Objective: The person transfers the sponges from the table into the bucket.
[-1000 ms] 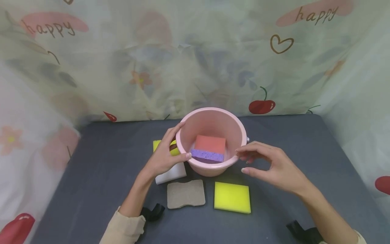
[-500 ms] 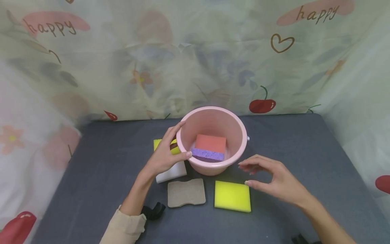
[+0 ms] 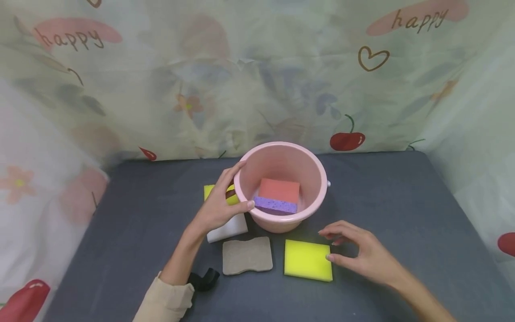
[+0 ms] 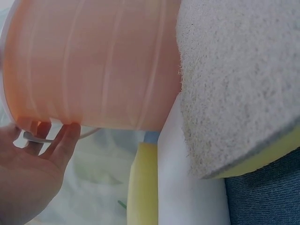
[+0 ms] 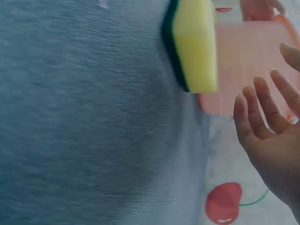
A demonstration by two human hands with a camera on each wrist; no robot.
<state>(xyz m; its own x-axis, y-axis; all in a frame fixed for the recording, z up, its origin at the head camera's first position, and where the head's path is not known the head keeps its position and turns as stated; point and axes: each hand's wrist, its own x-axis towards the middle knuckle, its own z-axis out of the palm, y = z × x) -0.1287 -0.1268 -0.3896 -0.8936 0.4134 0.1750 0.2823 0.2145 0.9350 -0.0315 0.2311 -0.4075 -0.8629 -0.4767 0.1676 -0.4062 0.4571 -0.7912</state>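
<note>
Your left sleeve [image 3: 164, 298] is plain beige cloth, loose and creased, its edge ending in soft folds partway along your left forearm [image 3: 181, 257]. Beside that forearm sits a dark black piece [image 3: 206, 279], curved like a strap and partly hidden. Your right forearm [image 3: 416, 291] is bare as far as the head view shows. Your left hand [image 3: 219, 205] and right hand [image 3: 365, 251] are bare too, with slim fingers.
</note>
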